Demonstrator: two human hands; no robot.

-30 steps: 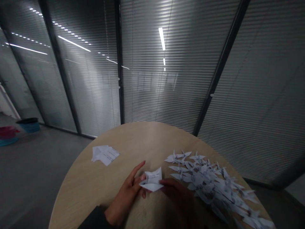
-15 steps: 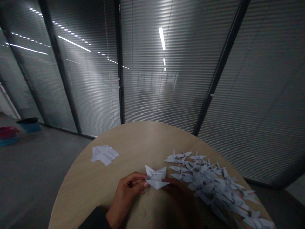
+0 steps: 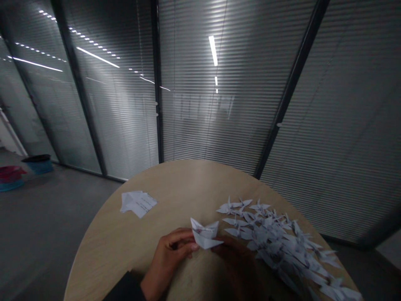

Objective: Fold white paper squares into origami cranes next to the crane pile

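Right grip (image 3: 236, 255) — fingers mostly lost in shadow. Print on the folded paper (image 3: 206, 241) — too small to read. Bench (image 3: 194, 179) cut off at six o'clock, red tub (image 3: 8, 172) at nine.

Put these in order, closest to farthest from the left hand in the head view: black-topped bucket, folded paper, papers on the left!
1. Folded paper: touching the left hand, on its right.
2. Papers: on the table, ahead and left.
3. Black-topped bucket: on the floor, far left.
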